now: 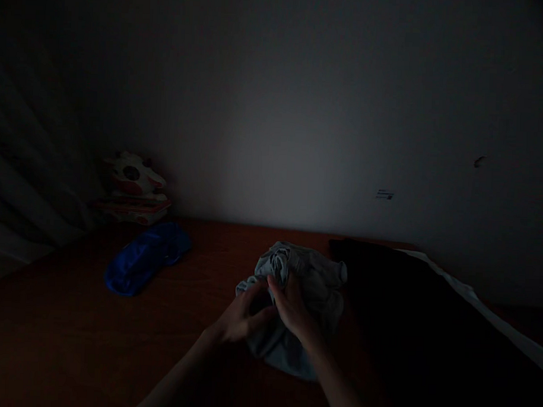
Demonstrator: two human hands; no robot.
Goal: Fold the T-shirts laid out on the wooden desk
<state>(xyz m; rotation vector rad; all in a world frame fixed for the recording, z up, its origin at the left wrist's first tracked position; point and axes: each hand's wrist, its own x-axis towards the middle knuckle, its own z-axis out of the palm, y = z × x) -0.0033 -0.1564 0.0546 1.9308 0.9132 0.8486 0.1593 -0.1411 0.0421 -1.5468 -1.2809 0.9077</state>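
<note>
A crumpled grey-blue cloth garment lies bunched on the brown table, its folds gathered into a knot-like bundle at the top. My left hand curls its fingers and thumb round the garment's left side. On the near side of the bundle, my right hand grips the gathered folds, with the thumb on top. Both hands nearly meet in the middle of the cloth. The dim light hides some of the fingertips and the exact kind of garment.
A shiny blue cloth bundle lies to the left on the table. Behind it, a cow-shaped toy sits on a red and white base. Black fabric with white cloth at its edge spreads along the right. A wall stands behind.
</note>
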